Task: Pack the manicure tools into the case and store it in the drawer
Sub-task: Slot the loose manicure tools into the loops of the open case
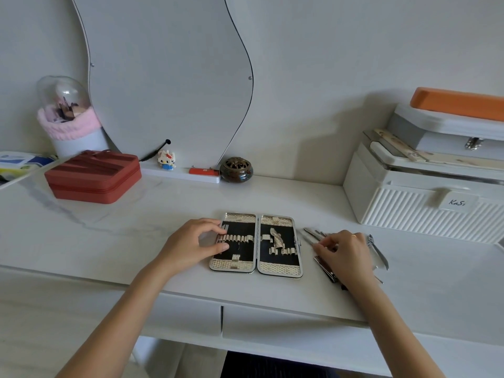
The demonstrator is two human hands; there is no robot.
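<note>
The manicure case lies open flat on the white desk, with a black lining, cream elastic loops and a metal rim. My left hand rests on the case's left edge, thumb and fingers at the loop strip, where a thin metal tool sits. My right hand is curled over a pile of loose metal tools to the right of the case, fingertips touching them. Cuticle nippers lie just right of that hand. Two shut drawer fronts run under the desk edge.
A red zip case stands at the back left, with a brush holder behind it. A curved mirror leans on the wall. A small toy figure and a brown incense pot stand below it. White storage boxes fill the right.
</note>
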